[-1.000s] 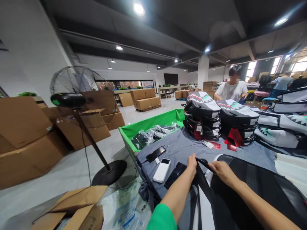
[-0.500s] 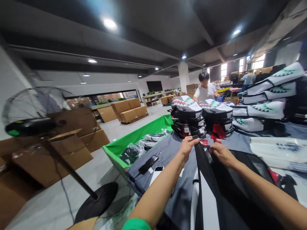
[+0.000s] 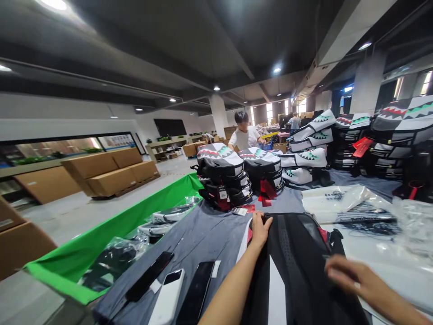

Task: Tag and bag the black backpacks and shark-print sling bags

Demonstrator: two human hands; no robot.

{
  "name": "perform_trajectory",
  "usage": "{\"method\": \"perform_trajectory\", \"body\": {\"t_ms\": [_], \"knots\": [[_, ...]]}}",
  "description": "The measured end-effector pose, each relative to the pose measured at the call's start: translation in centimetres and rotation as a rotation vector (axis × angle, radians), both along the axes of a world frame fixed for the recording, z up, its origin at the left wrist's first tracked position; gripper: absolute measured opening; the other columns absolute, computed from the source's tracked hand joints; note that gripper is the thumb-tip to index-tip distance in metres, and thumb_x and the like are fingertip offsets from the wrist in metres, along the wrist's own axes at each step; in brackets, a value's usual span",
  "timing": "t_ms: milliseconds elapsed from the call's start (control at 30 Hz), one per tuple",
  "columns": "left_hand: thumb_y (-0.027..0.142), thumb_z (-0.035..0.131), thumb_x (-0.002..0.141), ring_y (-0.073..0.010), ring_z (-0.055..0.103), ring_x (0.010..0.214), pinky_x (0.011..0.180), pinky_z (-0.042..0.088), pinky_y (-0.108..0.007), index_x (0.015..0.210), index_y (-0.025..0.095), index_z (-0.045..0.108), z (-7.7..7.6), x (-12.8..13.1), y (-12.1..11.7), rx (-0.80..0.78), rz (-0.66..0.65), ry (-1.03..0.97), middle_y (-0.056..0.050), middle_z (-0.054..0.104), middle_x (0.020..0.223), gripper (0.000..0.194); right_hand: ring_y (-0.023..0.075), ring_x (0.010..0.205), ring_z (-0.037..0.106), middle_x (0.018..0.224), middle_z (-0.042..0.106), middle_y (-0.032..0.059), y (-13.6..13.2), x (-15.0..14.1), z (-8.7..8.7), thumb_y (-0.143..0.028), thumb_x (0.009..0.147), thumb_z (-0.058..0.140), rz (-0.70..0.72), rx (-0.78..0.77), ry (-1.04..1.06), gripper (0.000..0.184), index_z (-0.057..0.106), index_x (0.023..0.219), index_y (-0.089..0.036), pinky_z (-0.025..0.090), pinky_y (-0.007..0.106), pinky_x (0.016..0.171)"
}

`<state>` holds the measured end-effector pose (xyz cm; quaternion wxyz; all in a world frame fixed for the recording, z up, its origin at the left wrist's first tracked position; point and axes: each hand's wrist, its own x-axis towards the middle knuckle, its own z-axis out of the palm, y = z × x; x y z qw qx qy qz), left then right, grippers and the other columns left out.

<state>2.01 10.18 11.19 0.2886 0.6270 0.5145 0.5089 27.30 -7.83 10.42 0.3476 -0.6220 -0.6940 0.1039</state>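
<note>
A black backpack with a white side panel (image 3: pixel 297 266) lies on the table in front of me, its top end pointing away. My left hand (image 3: pixel 261 230) grips that top end at the near side. My right hand (image 3: pixel 352 275) is over the white sheet at the backpack's right edge, fingers apart and holding nothing. Two dark smartphones (image 3: pixel 149 275) (image 3: pixel 195 293) and a white power bank (image 3: pixel 168 293) lie on the grey cloth (image 3: pixel 209 239) left of my left forearm.
Stacks of grey-and-black backpacks with shark-mouth prints (image 3: pixel 219 162) stand beyond my hands, with more at right. Clear plastic bags (image 3: pixel 352 203) lie to the right. A green-lined bin (image 3: pixel 111 225) holding bagged items runs along the table's left edge. A co-worker in a white shirt (image 3: pixel 245 135) stands behind the stacks.
My right hand has let go of the backpack's top end and moved right and nearer to me. My left hand stays on the backpack. The view has swung to the right.
</note>
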Motion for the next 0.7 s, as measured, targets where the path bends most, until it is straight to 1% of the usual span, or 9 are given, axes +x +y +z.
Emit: {"method": "perform_trajectory", "body": {"t_ms": [33, 100, 133, 200, 300, 333, 400, 567, 700], "knots": [[0.011, 0.071, 0.077, -0.0266, 0.054, 0.122, 0.109, 0.039, -0.041, 0.091, 0.019, 0.061, 0.3, 0.1, -0.3, 0.028, 0.024, 0.021, -0.008, 0.058, 0.114, 0.019, 0.022, 0.067, 0.067, 0.079, 0.071, 0.0044, 1.3, 1.7, 0.7, -0.071, 0.09, 0.046, -0.041, -0.067, 0.068, 0.048, 0.065, 0.095, -0.027, 0.057, 0.036, 0.067], [0.007, 0.069, 0.078, -0.0277, 0.046, 0.133, 0.116, 0.032, -0.045, 0.109, 0.021, 0.061, 1.2, 0.8, -0.9, 0.121, 0.036, 0.107, -0.01, 0.055, 0.13, 0.036, 0.0265, 0.052, 0.062, 0.057, 0.063, 0.0039, 4.2, 4.2, 1.4, -0.08, 0.077, 0.045, -0.277, -0.169, 0.155, 0.058, 0.06, 0.09, -0.025, 0.052, 0.04, 0.054], [0.007, 0.068, 0.079, -0.0279, 0.045, 0.135, 0.117, 0.03, -0.046, 0.114, 0.022, 0.06, 1.7, 1.6, -1.2, 0.187, -0.001, 0.188, -0.01, 0.055, 0.133, 0.039, 0.0274, 0.045, 0.059, 0.049, 0.058, 0.0031, 5.6, 5.0, 1.5, -0.082, 0.073, 0.043, -0.36, -0.231, 0.208, 0.06, 0.058, 0.084, -0.025, 0.048, 0.039, 0.046], [0.011, 0.068, 0.083, -0.028, 0.049, 0.13, 0.115, 0.034, -0.045, 0.115, 0.023, 0.063, 2.5, 4.0, -1.7, 0.326, -0.196, 0.406, -0.01, 0.061, 0.128, 0.035, 0.0266, 0.037, 0.053, 0.04, 0.049, 0.0015, 7.9, 5.7, 1.3, -0.084, 0.067, 0.043, -0.419, -0.298, 0.271, 0.057, 0.049, 0.071, -0.027, 0.04, 0.035, 0.039], [0.024, 0.069, 0.087, -0.0284, 0.058, 0.118, 0.105, 0.043, -0.042, 0.115, 0.021, 0.066, 2.3, 8.6, -2.1, 0.41, -0.619, 0.638, -0.011, 0.068, 0.118, 0.028, 0.0221, 0.039, 0.053, 0.041, 0.049, -0.0003, 9.0, 5.2, 1.7, -0.075, 0.066, 0.045, -0.429, -0.209, 0.265, 0.047, 0.04, 0.064, -0.028, 0.039, 0.031, 0.043], [0.028, 0.071, 0.087, -0.0285, 0.06, 0.114, 0.102, 0.045, -0.04, 0.116, 0.021, 0.066, 1.8, 10.0, -2.2, 0.393, -0.722, 0.654, -0.011, 0.069, 0.117, 0.03, 0.0208, 0.042, 0.054, 0.044, 0.051, -0.001, 8.6, 4.8, 2.1, -0.072, 0.066, 0.046, -0.439, -0.162, 0.253, 0.045, 0.041, 0.066, -0.028, 0.04, 0.03, 0.045], [0.03, 0.073, 0.085, -0.0286, 0.062, 0.111, 0.099, 0.046, -0.039, 0.116, 0.021, 0.068, 0.6, 12.0, -2.4, 0.347, -0.814, 0.641, -0.011, 0.071, 0.116, 0.033, 0.0187, 0.047, 0.054, 0.05, 0.055, -0.0023, 7.1, 3.6, 3.1, -0.067, 0.067, 0.05, -0.415, -0.062, 0.22, 0.041, 0.044, 0.071, -0.027, 0.04, 0.029, 0.048], [0.018, 0.065, 0.088, -0.0235, 0.058, 0.118, 0.103, 0.041, -0.037, 0.11, 0.023, 0.07, -2.1, 12.7, -3.2, 0.314, -0.741, 0.529, -0.006, 0.071, 0.121, 0.023, 0.0142, 0.048, 0.053, 0.058, 0.06, -0.0044, 2.0, -1.3, 4.4, -0.054, 0.075, 0.06, -0.157, 0.192, 0.134, 0.03, 0.053, 0.082, -0.026, 0.042, 0.025, 0.05], [0.016, 0.069, 0.086, -0.0211, 0.06, 0.113, 0.101, 0.04, -0.034, 0.098, 0.022, 0.074, -2.5, 12.6, -3.0, 0.313, -0.724, 0.42, -0.005, 0.075, 0.113, 0.014, 0.0131, 0.053, 0.056, 0.065, 0.062, -0.0027, -0.7, -4.4, 5.2, -0.049, 0.078, 0.062, -0.166, 0.329, 0.134, 0.026, 0.055, 0.085, -0.025, 0.044, 0.022, 0.051]]}}
